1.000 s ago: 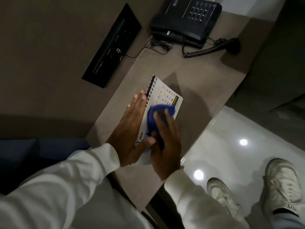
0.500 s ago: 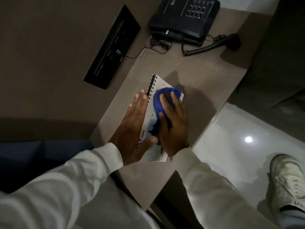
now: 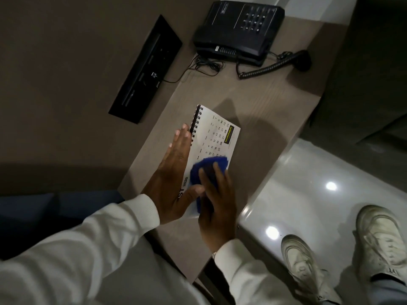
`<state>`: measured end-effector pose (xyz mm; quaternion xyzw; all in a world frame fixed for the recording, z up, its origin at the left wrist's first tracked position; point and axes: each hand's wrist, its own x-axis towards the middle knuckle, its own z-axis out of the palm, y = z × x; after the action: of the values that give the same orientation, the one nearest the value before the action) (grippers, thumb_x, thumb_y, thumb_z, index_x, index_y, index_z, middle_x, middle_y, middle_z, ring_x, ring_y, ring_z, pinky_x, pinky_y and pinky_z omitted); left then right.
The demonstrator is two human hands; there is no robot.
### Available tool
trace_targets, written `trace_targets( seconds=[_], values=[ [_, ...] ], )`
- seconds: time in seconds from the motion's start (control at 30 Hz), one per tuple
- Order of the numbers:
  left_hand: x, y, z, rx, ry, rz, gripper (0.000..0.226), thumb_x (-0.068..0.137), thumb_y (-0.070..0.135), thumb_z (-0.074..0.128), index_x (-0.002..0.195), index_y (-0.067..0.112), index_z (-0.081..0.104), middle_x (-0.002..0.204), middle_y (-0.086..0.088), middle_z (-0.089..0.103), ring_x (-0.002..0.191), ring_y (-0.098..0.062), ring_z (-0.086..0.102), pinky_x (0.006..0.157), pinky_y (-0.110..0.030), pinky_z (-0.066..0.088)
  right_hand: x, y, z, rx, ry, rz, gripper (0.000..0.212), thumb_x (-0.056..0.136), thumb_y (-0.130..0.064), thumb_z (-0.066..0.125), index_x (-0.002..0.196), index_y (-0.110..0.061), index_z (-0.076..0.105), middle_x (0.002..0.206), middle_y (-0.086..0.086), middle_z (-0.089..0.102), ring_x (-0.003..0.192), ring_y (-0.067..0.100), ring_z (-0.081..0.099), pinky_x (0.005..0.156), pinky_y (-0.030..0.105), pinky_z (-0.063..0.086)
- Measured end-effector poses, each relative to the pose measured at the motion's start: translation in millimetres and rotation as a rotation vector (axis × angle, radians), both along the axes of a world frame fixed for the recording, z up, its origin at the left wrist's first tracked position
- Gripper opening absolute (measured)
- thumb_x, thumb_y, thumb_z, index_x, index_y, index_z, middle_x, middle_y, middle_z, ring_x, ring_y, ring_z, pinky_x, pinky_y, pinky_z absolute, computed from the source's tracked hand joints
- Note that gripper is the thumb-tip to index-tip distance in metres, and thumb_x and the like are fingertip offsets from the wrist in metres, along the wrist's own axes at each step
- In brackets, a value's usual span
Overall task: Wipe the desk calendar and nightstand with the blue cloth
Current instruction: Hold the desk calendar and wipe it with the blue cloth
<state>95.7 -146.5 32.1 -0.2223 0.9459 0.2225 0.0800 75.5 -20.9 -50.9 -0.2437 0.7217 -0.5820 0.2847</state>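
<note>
A white spiral-bound desk calendar [image 3: 217,134] lies flat on the brown nightstand [image 3: 259,100]. My left hand [image 3: 174,172] rests flat with straight fingers along the calendar's spiral edge, its thumb on the near part of the page. My right hand [image 3: 217,205] presses the blue cloth [image 3: 208,170] onto the near half of the calendar. The cloth is bunched under my fingers and hides the lower date rows. The far half of the page with its printed dates and a black and yellow logo shows uncovered.
A black telephone [image 3: 239,29] stands at the nightstand's far end, its coiled cord and handset [image 3: 302,60] lying to the right. A black socket panel [image 3: 146,69] sits in the wall at left. Glossy floor and my white shoes [image 3: 305,267] lie to the right.
My right hand has pulled the blue cloth back from the calendar's far end toward me, uncovering the dates. My left hand has stayed flat on the spiral edge.
</note>
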Motion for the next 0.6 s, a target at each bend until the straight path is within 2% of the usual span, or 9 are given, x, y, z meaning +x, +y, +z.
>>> trace_targets(
  seconds=[0.13, 0.2, 0.33, 0.47, 0.6],
  values=[
    [1, -1, -1, -0.002, 0.011, 0.005, 0.096, 0.082, 0.080, 0.021, 0.153, 0.023, -0.007, 0.165, -0.004, -0.006, 0.153, -0.021, -0.003, 0.121, -0.057, 0.015, -54, -27, -2, -0.011, 0.028, -0.038, 0.045, 0.097, -0.015, 0.051, 0.141, -0.022, 0.041, 0.157, 0.013, 0.032, 0.147, 0.037, 0.021, 0.116, 0.058, 0.030],
    [0, -1, 1, -0.006, 0.023, 0.010, 0.092, 0.081, 0.081, 0.022, 0.151, 0.031, -0.011, 0.164, -0.002, -0.005, 0.153, -0.021, -0.002, 0.120, -0.057, 0.016, -73, -37, -4, 0.030, 0.033, -0.046, 0.046, 0.098, -0.015, 0.051, 0.142, -0.022, 0.040, 0.158, 0.010, 0.031, 0.148, 0.035, 0.021, 0.116, 0.056, 0.031],
    [-2, 1, 3, -0.028, -0.008, 0.001, 0.094, 0.082, 0.080, 0.020, 0.151, 0.022, -0.007, 0.165, -0.009, -0.004, 0.153, -0.024, -0.002, 0.120, -0.059, 0.016, -54, -25, -3, 0.030, -0.026, -0.109, 0.048, 0.097, -0.010, 0.051, 0.141, -0.022, 0.038, 0.157, 0.013, 0.031, 0.147, 0.037, 0.024, 0.114, 0.057, 0.033],
    [0, -1, 2, -0.004, -0.001, -0.002, 0.098, 0.083, 0.079, 0.023, 0.154, 0.018, -0.006, 0.165, -0.006, -0.005, 0.153, -0.023, -0.004, 0.120, -0.058, 0.014, 3, 9, -3, 0.047, -0.056, -0.027, 0.057, 0.092, -0.013, 0.053, 0.142, -0.028, 0.033, 0.157, 0.005, 0.027, 0.147, 0.036, 0.022, 0.113, 0.059, 0.034],
    [1, -2, 1, 0.007, 0.009, -0.020, 0.098, 0.084, 0.076, 0.027, 0.154, 0.017, -0.007, 0.165, -0.005, -0.007, 0.153, -0.024, -0.005, 0.120, -0.059, 0.013, 20, 23, -8, 0.023, -0.061, -0.031, 0.055, 0.088, -0.006, 0.059, 0.139, -0.023, 0.047, 0.155, 0.008, 0.034, 0.145, 0.037, 0.027, 0.109, 0.059, 0.039]
  ],
)
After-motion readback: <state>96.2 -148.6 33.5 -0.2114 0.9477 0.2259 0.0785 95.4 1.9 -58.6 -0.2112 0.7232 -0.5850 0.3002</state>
